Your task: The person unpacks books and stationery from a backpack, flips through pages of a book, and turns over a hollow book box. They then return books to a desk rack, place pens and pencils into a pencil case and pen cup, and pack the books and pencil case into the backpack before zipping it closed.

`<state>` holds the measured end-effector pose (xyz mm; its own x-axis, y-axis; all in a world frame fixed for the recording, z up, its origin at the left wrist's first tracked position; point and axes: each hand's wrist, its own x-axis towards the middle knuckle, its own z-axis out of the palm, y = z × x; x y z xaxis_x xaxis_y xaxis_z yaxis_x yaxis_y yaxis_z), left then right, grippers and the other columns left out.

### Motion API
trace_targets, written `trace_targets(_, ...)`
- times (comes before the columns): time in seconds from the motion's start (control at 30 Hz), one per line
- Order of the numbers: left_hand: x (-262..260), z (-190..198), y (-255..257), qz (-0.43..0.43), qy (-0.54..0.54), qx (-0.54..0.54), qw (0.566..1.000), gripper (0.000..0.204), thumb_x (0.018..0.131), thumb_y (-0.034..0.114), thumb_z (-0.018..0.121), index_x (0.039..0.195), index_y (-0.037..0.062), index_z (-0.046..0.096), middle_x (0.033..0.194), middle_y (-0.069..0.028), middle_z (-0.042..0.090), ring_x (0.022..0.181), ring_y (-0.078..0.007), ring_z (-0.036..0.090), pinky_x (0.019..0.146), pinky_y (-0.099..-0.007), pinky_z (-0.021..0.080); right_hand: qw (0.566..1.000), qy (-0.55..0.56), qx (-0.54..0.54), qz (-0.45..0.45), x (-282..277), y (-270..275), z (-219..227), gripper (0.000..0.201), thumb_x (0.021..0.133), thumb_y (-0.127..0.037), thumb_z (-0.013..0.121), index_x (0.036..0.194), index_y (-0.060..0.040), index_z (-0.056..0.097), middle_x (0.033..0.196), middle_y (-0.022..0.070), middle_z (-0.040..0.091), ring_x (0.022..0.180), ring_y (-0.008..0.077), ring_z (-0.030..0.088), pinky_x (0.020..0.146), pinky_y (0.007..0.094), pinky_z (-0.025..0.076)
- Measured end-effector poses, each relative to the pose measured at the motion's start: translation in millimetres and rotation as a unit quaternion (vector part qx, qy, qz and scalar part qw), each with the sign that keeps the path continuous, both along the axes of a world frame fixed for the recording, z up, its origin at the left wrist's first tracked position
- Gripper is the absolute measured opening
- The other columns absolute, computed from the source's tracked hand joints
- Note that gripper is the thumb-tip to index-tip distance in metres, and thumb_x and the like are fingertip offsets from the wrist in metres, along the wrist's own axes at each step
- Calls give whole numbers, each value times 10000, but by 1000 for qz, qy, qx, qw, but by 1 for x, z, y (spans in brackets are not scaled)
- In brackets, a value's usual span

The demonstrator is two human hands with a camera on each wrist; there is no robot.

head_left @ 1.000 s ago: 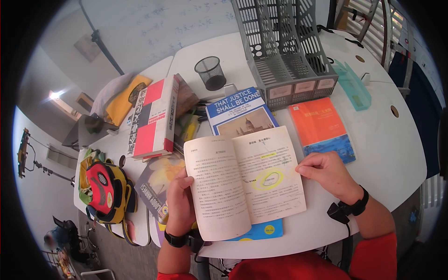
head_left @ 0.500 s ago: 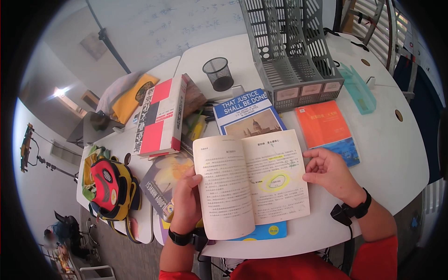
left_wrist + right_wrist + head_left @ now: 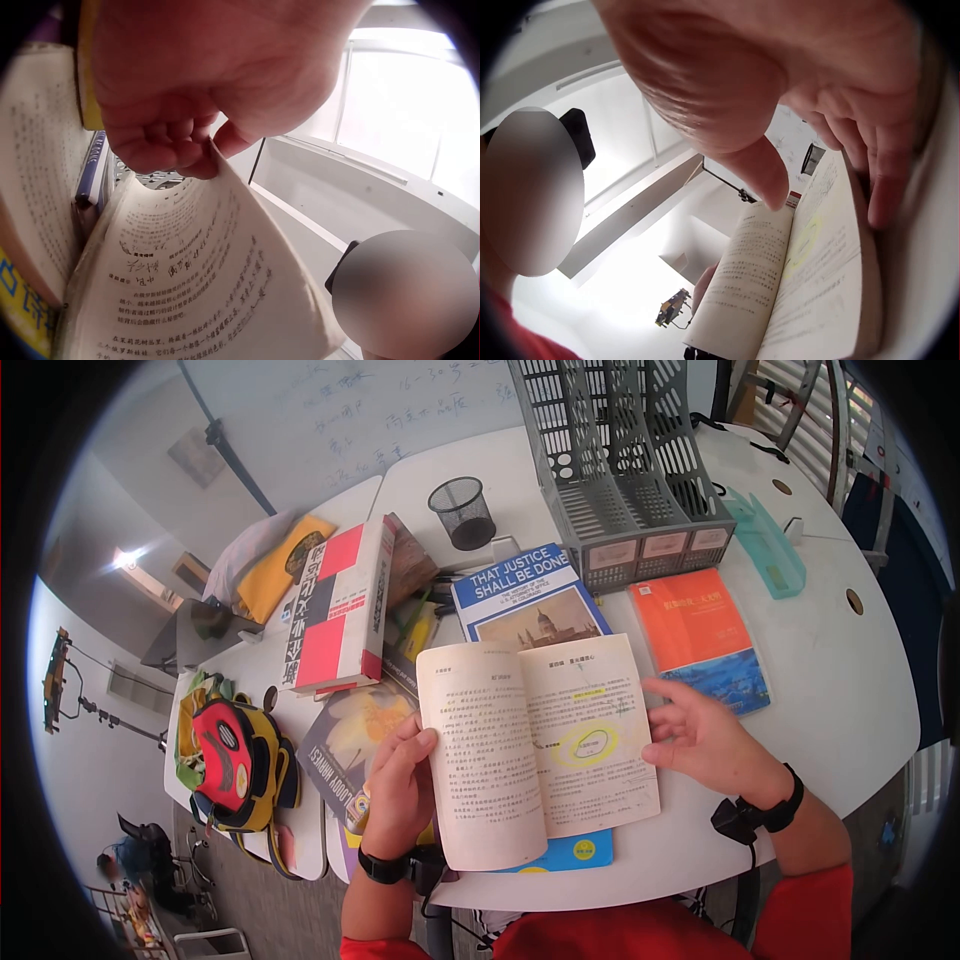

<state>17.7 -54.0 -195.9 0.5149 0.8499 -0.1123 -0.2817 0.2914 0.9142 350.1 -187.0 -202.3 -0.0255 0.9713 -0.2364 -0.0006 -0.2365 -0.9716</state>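
Note:
An open paperback book [image 3: 592, 790] with printed pages faces up in the head view, a yellow highlighter ring on its right page. My left hand [image 3: 402, 785] grips the left edge, thumb over the page and fingers behind. In the left wrist view, that hand [image 3: 202, 105] pinches the paper between thumb and fingers. My right hand [image 3: 715, 738] is at the book's right edge, fingers loosely extended and spread. The right wrist view has this hand's thumb [image 3: 761, 176] apart from the fingers, which reach along the outer side of the book [image 3: 817, 277].
Beyond lie a blue-and-white book [image 3: 530, 600], an orange book [image 3: 700, 630] and a thick red-and-white book [image 3: 340, 605]. A grey file rack [image 3: 640, 520], mesh pen cup [image 3: 462, 515] and teal holder [image 3: 765, 550] stand farther back. A red-and-yellow bag [image 3: 235, 760] sits at left.
My right hand's fingers have loosened and spread from a closer pinch at the page edge. The left hand keeps its grip. The head view has shifted slightly.

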Motion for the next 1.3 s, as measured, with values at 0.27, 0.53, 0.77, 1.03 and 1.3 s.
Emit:
trace_targets(0.27, 3, -1, 0, 22, 42, 23, 999, 537, 1000, 313, 556, 1374, -72, 551, 1250, -182, 710, 1082, -224, 717, 963, -339, 553, 996, 89, -8, 15, 2, 2, -2, 806, 970, -22, 714, 1645, -2, 274, 1271, 185, 698, 1086, 176, 684, 870, 293, 548)
trace_targets(0.53, 0, 2, -1, 20, 51, 34, 998, 539, 1001, 317, 544, 1378, -67, 545, 1256, -175, 705, 1085, -214, 709, 961, -333, 545, 985, 161, -65, 8, -2, 2, 0, 712, 979, -36, 705, 1598, 40, 362, 1242, 131, 722, 992, 117, 676, 745, 246, 518)
trace_targets(0.77, -7, -4, 0, 28, 42, 50, 997, 484, 1002, 329, 541, 1314, -42, 563, 1224, -153, 708, 1092, -200, 694, 971, -328, 532, 979, 193, 32, -56, -4, -12, 6, 400, 954, -25, 658, 1341, 69, 626, 1285, 134, 721, 1129, 169, 705, 969, 311, 566)
trace_targets(1.03, 6, -8, -1, -16, 84, 0, 996, 345, 1093, 195, 509, 1363, -11, 571, 1273, -105, 690, 1151, -177, 667, 1027, -336, 508, 961, 221, 74, -150, 15, 1, -5, 395, 943, -27, 547, 1312, 95, 610, 1251, 173, 714, 1106, 208, 720, 965, 337, 580)
trace_targets(1.3, 11, -6, -1, -8, 102, -40, 994, 251, 1123, 181, 497, 1265, 20, 628, 1181, -61, 701, 1076, -134, 665, 976, -313, 528, 957, 247, 29, -151, 15, 7, -8, 400, 956, -40, 534, 1325, 96, 607, 1260, 191, 714, 1111, 229, 730, 975, 344, 587)
